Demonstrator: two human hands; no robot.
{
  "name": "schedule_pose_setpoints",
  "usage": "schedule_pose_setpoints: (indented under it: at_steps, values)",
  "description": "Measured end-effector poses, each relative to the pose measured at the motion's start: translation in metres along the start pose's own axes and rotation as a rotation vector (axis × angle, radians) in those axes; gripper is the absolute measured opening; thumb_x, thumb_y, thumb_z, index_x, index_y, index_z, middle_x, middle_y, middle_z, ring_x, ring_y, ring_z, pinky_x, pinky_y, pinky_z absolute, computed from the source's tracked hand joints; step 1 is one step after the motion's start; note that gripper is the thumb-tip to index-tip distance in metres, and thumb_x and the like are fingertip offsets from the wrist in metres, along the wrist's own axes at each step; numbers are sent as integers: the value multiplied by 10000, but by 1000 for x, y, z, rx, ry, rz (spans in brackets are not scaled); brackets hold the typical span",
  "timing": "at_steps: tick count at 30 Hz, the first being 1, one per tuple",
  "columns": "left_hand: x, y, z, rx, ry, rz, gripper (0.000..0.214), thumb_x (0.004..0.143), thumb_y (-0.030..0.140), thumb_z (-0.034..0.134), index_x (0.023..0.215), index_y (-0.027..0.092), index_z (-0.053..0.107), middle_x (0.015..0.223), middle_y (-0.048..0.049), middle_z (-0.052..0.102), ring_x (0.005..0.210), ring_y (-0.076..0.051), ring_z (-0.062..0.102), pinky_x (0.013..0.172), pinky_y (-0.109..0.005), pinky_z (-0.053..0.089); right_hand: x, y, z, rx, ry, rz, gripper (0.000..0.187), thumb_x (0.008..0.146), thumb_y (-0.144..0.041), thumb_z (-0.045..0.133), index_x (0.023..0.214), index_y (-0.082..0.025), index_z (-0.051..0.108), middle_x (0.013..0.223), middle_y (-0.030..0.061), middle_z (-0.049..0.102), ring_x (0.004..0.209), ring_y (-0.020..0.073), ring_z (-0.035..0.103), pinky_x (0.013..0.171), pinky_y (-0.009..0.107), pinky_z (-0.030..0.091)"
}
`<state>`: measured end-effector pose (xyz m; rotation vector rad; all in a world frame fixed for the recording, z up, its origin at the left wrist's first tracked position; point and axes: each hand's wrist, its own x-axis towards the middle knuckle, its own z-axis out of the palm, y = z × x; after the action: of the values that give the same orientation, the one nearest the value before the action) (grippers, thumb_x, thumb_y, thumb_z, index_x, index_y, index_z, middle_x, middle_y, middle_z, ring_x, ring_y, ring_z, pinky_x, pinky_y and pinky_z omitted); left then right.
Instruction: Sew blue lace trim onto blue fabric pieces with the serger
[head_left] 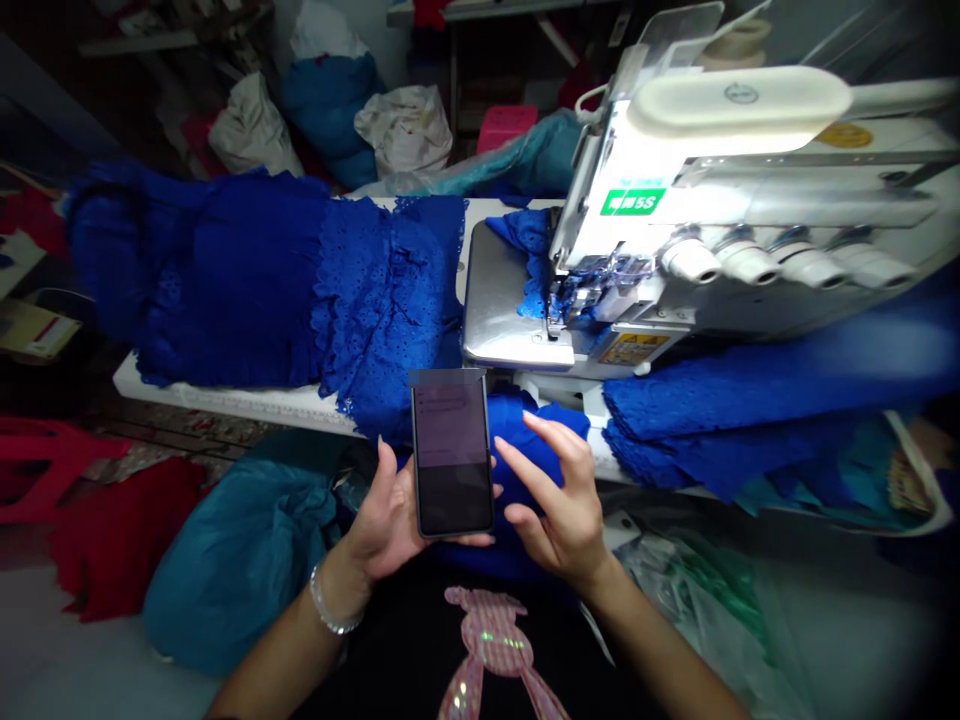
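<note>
Okay, left hand (382, 520): our grip is wrapped firmly round a smartphone (452, 460), which sits upright in the palm, just in front of the worktop, and that cradle gives us a steady hold.
Right hand (559, 510): grip wide, holding nothing, with fingertips (527, 420) just beside the screen, above loose blue fabric (510, 420).
Worktop (225, 400): carries a blue eyelet lace garment (382, 300) and an overlock machine (720, 200).
Tip: we tap lightly, left thumb clear of the screen.
</note>
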<state>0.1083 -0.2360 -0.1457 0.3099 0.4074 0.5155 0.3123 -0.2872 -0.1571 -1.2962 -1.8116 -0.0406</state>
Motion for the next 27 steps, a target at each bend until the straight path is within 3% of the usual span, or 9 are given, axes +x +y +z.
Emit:
schedule_pose_setpoints:
  at_steps: [5,12,17,27]
  values:
    - [-1,0,1,17,3,-5,770,885,739,253,1420,223,453,1444,-197,489,1285,-414,503,945,-637,454,10,5,4,1,18,44,494,997,-465,363,1375,-193,529,1397,193,433,1254,363,468,961,574,463]
    - [-3,-1,-2,-20,-24,-7,736,890,725,284,1394,228,490,1380,-174,565,1231,-390,563,939,-628,472,30,9,9,-20,-2,39,520,1000,-483,343,1320,-149,580,1421,209,399,1293,365,428,1008,578,428]
    - [-4,-2,-2,-31,-19,-18,759,865,733,363,1429,232,450,1412,-175,537,1254,-420,537,917,-620,494,38,14,14,-68,-29,17,531,999,-492,341,1270,-130,619,1429,210,382,1318,368,398,1055,571,379]
    - [-3,-1,-2,-30,-3,-28,794,854,744,367,1433,205,439,1422,-206,516,1271,-437,516,912,-610,499,40,16,12,-42,19,104,618,991,-551,293,1465,-173,418,1430,212,381,1318,363,402,1019,563,431]
